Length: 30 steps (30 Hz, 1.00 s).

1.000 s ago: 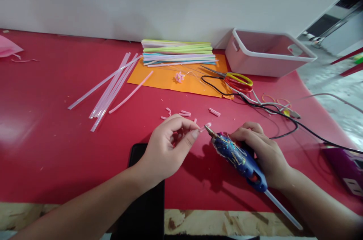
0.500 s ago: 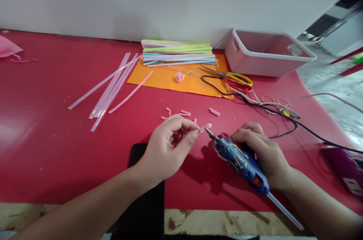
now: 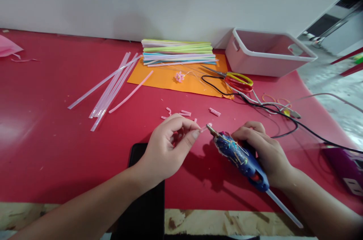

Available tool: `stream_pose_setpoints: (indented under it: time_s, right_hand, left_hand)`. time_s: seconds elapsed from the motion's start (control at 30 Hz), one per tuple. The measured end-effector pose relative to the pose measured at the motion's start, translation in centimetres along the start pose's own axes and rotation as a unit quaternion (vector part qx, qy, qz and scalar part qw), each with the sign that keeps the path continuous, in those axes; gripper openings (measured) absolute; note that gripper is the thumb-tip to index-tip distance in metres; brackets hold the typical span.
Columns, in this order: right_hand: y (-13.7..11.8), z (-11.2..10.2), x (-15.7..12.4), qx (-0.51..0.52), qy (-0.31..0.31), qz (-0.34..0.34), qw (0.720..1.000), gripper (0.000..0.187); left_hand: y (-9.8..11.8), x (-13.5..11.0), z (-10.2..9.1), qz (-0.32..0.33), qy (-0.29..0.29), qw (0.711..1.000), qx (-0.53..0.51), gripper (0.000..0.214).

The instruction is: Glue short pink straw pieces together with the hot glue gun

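While hands (image 3: 170, 149) hover near edge (image 3: 204, 208), table (image 3: 48, 145) spreads leftward.

Craft wkspace, workshop-like: red-topped tbl (image 3: 56, 149) w/ glue gun (image 3: 234, 153), scissors (image 3: 239, 88), bundled coloured sticks (image 3: 178, 53) & plastic bin (image 3: 255, 63).

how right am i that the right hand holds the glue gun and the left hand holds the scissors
No: the head view shows the left hand holding a small pink piece, not the scissors. The right hand does hold the glue gun.
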State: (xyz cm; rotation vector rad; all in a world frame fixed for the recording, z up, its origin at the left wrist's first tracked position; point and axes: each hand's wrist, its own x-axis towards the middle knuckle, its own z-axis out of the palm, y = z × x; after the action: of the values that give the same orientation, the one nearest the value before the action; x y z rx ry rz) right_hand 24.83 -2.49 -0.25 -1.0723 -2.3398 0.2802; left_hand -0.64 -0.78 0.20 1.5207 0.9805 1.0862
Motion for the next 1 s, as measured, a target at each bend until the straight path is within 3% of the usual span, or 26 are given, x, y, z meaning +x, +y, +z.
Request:
stream_pose_setpoints:
  time_s: [0.17,0.3,0.5,0.6,0.67,0.83,1.0]
  right_hand:
    - [0.4,-0.2,0.0,-0.017,0.004,-0.027,0.999,0.017]
    - [0.8,-0.5,-0.2,-0.042,0.010,-0.006,0.999,0.020]
    - [1.2,-0.9,-0.3,-0.117,-0.088,0.064,0.987,0.051]
    - [1.2,-1.1,-0.3,-0.117,-0.121,0.078,0.983,0.054]
    - [0.8,-1.3,-0.2,-0.121,-0.097,0.079,0.985,0.049]
    - [-1.5,-1.3,0.3,-0.016,0.075,0.045,0.996,0.030]
    - [-3.4,-0.3,0.9,0.019,0.076,-0.001,0.997,0.028]
  left_hand:
    - [0.1,0.1,0.0,0.009,0.001,1.000,0.003,0.008]
    - [0.1,0.0,0.0,0.005,0.003,1.000,0.001,0.008]
    - [0.2,0.0,0.0,-0.005,0.008,1.000,0.003,0.009]
    - [0.2,0.1,0.1,0.010,0.007,1.000,0.026,0.010]
    - [0.3,0.0,0.1,0.034,0.005,0.998,0.061,0.010]
    - [0.5,-0.4,0.3,0.173,-0.043,0.969,0.169,0.010]
    - [0.0,-0.8,0.5,0.278,-0.103,0.927,0.228,0.014]
